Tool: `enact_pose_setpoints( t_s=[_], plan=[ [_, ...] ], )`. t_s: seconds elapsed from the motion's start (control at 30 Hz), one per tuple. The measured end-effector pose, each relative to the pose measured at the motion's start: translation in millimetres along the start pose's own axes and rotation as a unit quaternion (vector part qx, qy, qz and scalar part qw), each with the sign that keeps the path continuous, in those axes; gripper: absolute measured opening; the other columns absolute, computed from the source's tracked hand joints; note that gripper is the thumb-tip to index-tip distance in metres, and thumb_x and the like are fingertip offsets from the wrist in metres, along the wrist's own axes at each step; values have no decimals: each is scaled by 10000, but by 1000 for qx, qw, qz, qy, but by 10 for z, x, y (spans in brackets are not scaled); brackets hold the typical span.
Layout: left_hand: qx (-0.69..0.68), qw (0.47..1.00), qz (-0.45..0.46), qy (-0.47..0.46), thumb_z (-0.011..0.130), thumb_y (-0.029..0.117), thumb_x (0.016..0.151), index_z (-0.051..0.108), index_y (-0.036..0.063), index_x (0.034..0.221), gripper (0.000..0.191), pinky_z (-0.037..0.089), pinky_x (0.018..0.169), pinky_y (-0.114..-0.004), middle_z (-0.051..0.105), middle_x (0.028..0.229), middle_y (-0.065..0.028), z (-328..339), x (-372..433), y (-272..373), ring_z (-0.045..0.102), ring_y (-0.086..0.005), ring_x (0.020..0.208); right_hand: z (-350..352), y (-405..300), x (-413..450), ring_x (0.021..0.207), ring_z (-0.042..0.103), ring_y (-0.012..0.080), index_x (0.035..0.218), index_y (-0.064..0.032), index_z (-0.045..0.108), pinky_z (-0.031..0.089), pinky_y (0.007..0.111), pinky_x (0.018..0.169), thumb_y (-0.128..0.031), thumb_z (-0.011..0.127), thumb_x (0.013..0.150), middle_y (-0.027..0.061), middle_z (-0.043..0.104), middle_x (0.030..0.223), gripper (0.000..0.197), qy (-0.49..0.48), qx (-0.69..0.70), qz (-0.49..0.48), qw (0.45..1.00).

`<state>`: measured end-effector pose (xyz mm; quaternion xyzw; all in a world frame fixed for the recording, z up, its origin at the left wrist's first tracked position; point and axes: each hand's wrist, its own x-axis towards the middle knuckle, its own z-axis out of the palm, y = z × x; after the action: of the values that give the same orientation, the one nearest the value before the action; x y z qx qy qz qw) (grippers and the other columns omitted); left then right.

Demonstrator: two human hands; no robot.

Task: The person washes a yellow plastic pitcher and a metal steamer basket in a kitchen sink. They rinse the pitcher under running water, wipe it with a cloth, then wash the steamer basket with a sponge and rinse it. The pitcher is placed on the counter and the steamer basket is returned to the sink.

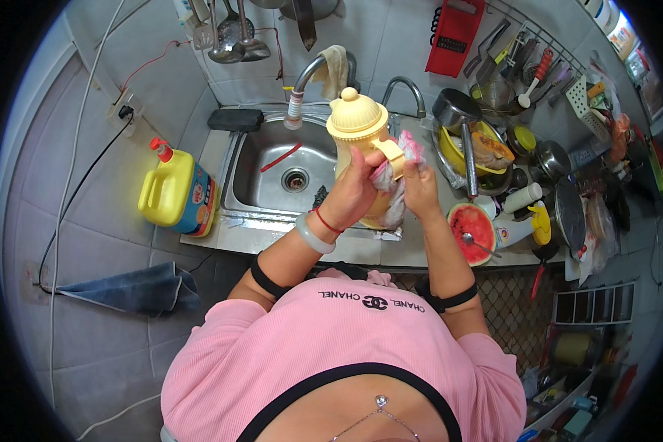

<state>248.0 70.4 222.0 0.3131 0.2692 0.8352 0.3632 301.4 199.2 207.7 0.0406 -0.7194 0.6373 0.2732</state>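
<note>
A pale yellow plastic pitcher [351, 113] with a ribbed, knobbed lid stands upright between my hands, over the right edge of the steel sink [243, 182]. My left hand [356, 185] grips the pitcher's front left side below the lid, near the handle. A pink and white cloth [398, 190] lies against the handle and the right side of the pitcher. My right hand [421, 188] has hold of this cloth beside the handle. Part of the pitcher's body is hidden behind my left hand and the cloth.
The curved faucet [309, 69] reaches over the sink, where a red strip [280, 157] lies. A yellow detergent jug [177, 190] stands at the left. To the right are a cut watermelon [467, 224] with a spoon, a spray bottle [516, 231], a saucepan [457, 108] and a yellow basin [452, 145].
</note>
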Motion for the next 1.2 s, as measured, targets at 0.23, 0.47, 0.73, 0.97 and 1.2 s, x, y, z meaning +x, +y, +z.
enact_pose_setpoints(
  t_s=[0.23,0.47,0.73,0.97,1.2],
  plan=[
    [73,996,-32,-25,371,440,880,371,-44,1240,603,296,962,-323,420,1255,-109,-42,-95,152,413,-177,1130,-120,35,-206,743,603,166,918,12,580,457,286,655,-159,548,827,109,623,772,196,-129,-127,-14,983],
    [57,996,-22,67,478,207,869,521,-41,1056,313,313,960,-330,472,1200,-121,-312,-67,158,444,-206,1120,-269,111,-321,872,571,143,1001,-13,559,441,280,783,-76,496,846,66,599,964,180,188,286,165,925],
    [263,956,-124,-35,495,195,869,378,59,1266,435,380,763,-208,492,956,-5,-569,-515,-478,453,-58,796,-275,203,-557,770,522,101,932,3,569,417,243,687,-132,504,848,58,589,864,172,148,10,149,978],
    [437,898,32,-35,498,186,862,498,20,1107,296,383,833,-259,544,996,-46,-771,-720,-801,512,-149,907,10,124,-813,857,545,285,971,19,547,450,365,753,-48,558,746,150,505,1005,235,-55,-350,-97,930],
    [417,907,-44,-33,476,97,824,531,3,954,170,434,677,-276,575,778,-82,-699,-869,-924,524,-130,720,124,117,-728,796,529,318,1079,-36,510,451,378,674,-72,577,721,140,493,874,367,-201,-391,76,895]
  ],
)
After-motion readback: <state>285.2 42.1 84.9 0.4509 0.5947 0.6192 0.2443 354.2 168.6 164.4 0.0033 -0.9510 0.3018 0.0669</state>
